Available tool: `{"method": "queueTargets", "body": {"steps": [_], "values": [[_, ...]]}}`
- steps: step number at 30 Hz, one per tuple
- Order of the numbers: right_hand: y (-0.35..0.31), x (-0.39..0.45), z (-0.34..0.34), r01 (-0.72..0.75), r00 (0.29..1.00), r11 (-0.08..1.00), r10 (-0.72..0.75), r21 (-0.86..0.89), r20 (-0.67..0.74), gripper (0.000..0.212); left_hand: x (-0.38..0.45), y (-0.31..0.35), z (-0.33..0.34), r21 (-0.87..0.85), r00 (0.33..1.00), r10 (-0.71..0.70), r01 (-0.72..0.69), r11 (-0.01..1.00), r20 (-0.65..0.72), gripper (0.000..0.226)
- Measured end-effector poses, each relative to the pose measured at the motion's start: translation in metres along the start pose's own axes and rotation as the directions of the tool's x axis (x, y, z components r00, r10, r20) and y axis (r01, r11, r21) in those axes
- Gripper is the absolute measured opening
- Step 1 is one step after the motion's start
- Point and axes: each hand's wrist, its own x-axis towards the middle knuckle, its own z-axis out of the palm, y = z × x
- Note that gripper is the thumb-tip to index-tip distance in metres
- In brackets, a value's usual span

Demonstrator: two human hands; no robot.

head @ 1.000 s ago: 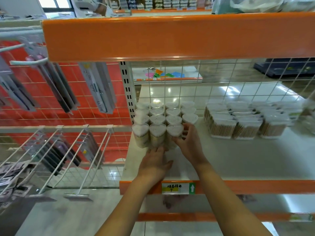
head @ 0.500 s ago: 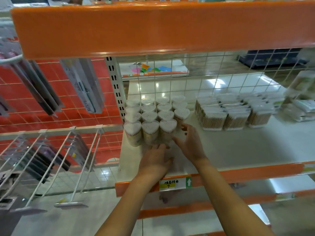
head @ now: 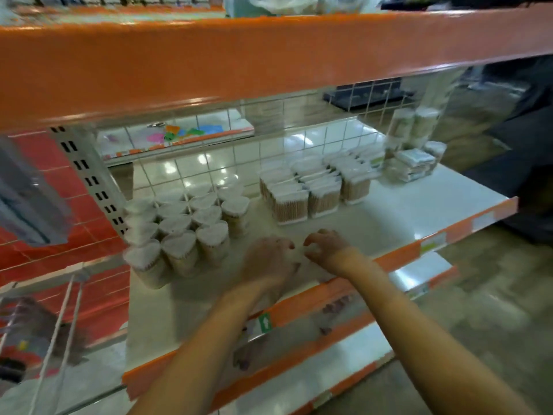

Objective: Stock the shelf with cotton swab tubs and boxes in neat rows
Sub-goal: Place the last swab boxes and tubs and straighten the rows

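Note:
Several heart-shaped cotton swab tubs (head: 191, 232) stand in tight rows at the left end of the white shelf (head: 389, 217). To their right sit several rectangular swab boxes (head: 311, 190) in rows. My left hand (head: 269, 259) and my right hand (head: 326, 247) hover side by side over the bare shelf in front of the tubs. Both have loosely curled fingers and hold nothing. Neither touches a tub. The picture is blurred by motion.
A loose pile of swab packs and tall tubs (head: 416, 151) lies at the shelf's far right. A thick orange beam (head: 239, 61) runs overhead, an orange price rail (head: 329, 292) along the front edge. Wire grid backs the shelf; hooks with hanging goods (head: 27, 199) fill the left.
Both hands have come off the front tubs and drawn back to the right. The view has swung right and tilted, bringing the right-hand pile into sight.

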Motion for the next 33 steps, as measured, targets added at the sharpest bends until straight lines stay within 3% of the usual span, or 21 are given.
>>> {"method": "queueTargets", "body": {"steps": [8,22,33], "values": [[0.088,-0.022,-0.038,-0.035,0.998,0.998,0.038,0.056,-0.045,0.039,0.045,0.075,0.003,-0.001,0.993,0.111,-0.111,0.994,0.027,0.042],[0.233,-0.042,-0.080,-0.113,0.993,0.992,0.110,-0.062,-0.043,0.039,0.120,0.213,0.041,0.008,0.980,0.160,-0.162,0.987,0.122,0.049],[0.289,-0.039,-0.085,-0.145,0.988,0.988,0.143,-0.048,-0.052,0.035,0.162,0.254,0.055,0.011,0.980,0.130,-0.133,0.991,0.150,0.047]]}}
